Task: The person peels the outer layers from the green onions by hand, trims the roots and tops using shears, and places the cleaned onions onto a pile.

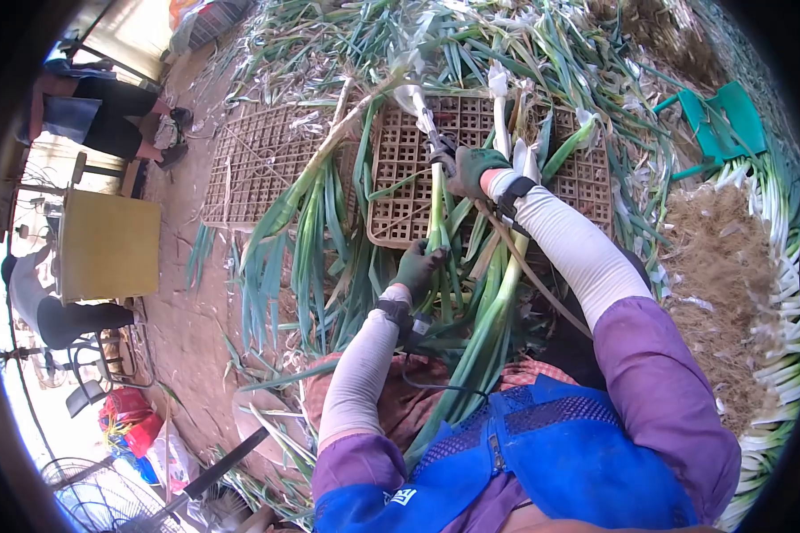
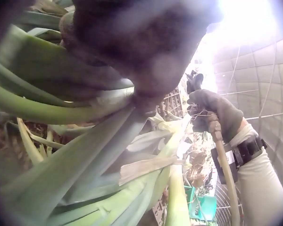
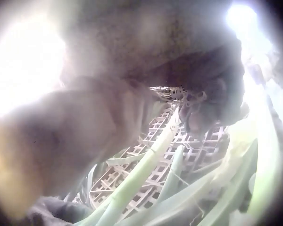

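Note:
My gloved left hand (image 1: pixel 419 269) grips a large green onion (image 1: pixel 436 206) by its green leaves, its white end pointing away from me over a brown plastic crate (image 1: pixel 391 222). Further up the same stalk, my gloved right hand (image 1: pixel 474 171) holds a dark nozzle-like tool (image 1: pixel 442 149) against the white part. From that hand a tan hose (image 1: pixel 533 275) runs back under my forearm; in the left wrist view the hose (image 2: pixel 224 172) hangs below the glove. Both gloves fill much of their own wrist views, hiding the fingertips.
More green onions lie across the crates and my lap. Peeled leaves (image 1: pixel 329 53) pile up behind. At right are a green plastic piece (image 1: pixel 729 124), a heap of roots (image 1: pixel 716 284) and a row of onions (image 1: pixel 787 355). Two people and a yellow box (image 1: pixel 111 244) are at left.

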{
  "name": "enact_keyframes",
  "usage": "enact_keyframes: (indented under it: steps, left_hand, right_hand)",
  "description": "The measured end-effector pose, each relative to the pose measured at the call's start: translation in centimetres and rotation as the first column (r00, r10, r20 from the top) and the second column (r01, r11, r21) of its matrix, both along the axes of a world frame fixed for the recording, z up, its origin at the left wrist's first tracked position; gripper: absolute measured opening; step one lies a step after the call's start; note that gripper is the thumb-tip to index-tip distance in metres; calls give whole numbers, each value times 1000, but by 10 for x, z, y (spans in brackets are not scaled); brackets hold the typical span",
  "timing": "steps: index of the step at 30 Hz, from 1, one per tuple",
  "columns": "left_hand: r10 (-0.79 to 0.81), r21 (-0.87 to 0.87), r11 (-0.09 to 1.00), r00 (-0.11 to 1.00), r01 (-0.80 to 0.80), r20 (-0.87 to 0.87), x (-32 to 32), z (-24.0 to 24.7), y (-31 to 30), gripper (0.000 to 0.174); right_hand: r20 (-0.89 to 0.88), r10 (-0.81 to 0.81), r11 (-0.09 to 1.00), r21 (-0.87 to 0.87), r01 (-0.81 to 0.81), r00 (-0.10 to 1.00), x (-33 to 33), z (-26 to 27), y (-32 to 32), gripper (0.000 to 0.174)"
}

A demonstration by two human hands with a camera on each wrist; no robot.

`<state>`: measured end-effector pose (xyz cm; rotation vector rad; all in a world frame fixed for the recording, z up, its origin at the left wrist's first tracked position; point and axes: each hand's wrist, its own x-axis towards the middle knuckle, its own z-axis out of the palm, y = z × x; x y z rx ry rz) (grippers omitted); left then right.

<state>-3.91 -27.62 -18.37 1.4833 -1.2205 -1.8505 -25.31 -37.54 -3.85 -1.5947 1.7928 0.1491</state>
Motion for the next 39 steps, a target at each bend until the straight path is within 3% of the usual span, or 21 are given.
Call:
enact_keyframes:
  steps: [1,3,7,8,9,12,15,17,18,19,20,21,25,27,28,29,30,31,33,36,39]
  left_hand:
    - [-5,1,1000,999,5,40,0,-3,1,49]
    - [-16,3,1000,993,16,118,-4,18,5,49]
    - [-94,-3,995,992,95,80,-13,6,19,52]
    - [-181,-94,975,962,204,206,-13,-18,22,52]
    - [-245,-129,948,925,292,291,-17,-23,26,54]
    - [-472,-217,789,793,575,385,-20,-6,23,55]
    - [-610,-88,639,573,764,547,-5,45,-23,46]
    - [-329,-224,809,734,544,595,19,56,-63,37]
    - [-82,-421,798,768,432,635,41,46,-90,36]
    - [108,-428,818,628,384,771,61,50,-113,37]
    - [288,-609,719,653,336,700,89,37,-137,38]
    - [362,-549,754,471,360,805,103,54,-150,40]
    - [293,-324,906,150,273,944,172,35,-200,58]
    - [255,-275,921,107,276,961,216,-30,-231,65]
    - [287,-306,905,104,296,952,224,-37,-229,71]
    - [318,-333,889,100,315,943,226,-40,-228,78]
    - [64,-78,958,62,276,996,207,-3,-217,76]
    - [176,-172,935,14,311,984,203,-6,-211,64]
    - [114,-98,928,-24,360,993,202,2,-214,44]
    - [59,-82,870,64,487,996,208,30,-207,31]
    - [-43,-34,787,110,616,993,193,79,-193,35]
  right_hand:
    - [-2,3,999,38,-3,1000,2,11,0,48]
    - [-97,77,992,-92,-86,992,6,-2,-2,46]
    - [-243,245,948,-143,-285,939,5,-7,9,45]
    - [-288,235,959,-89,-271,928,0,-21,8,49]
    - [-316,364,901,-119,-418,876,-12,-50,6,51]
    - [-273,191,967,-111,-228,943,-36,-40,34,49]
    - [-246,-2,999,45,14,969,-40,-4,59,60]
    - [-227,-44,999,1,45,973,-46,-16,73,65]
    - [-190,-39,999,-4,39,981,-45,-15,81,68]
    - [-156,-37,999,-15,35,987,-43,-13,88,72]
    - [-118,-5,1000,24,8,993,-41,-2,95,73]
    - [-79,26,998,64,-21,997,-39,6,102,74]
    - [-116,-14,999,-49,8,993,-42,-15,124,62]
    - [-107,-22,999,-35,19,994,-40,-17,120,61]
    - [-107,-29,1000,-10,28,994,-36,-16,116,62]
    - [-106,-35,999,18,37,994,-34,-17,114,62]
    - [-101,-16,1000,14,17,995,-36,-26,113,64]
    - [-123,-6,1000,11,8,992,-35,-27,111,64]
    - [-161,12,1000,11,-11,987,-32,-28,112,65]
    - [-122,-1,1000,19,4,992,-35,-26,111,64]
    - [-104,-22,1000,13,23,994,-36,-26,112,62]
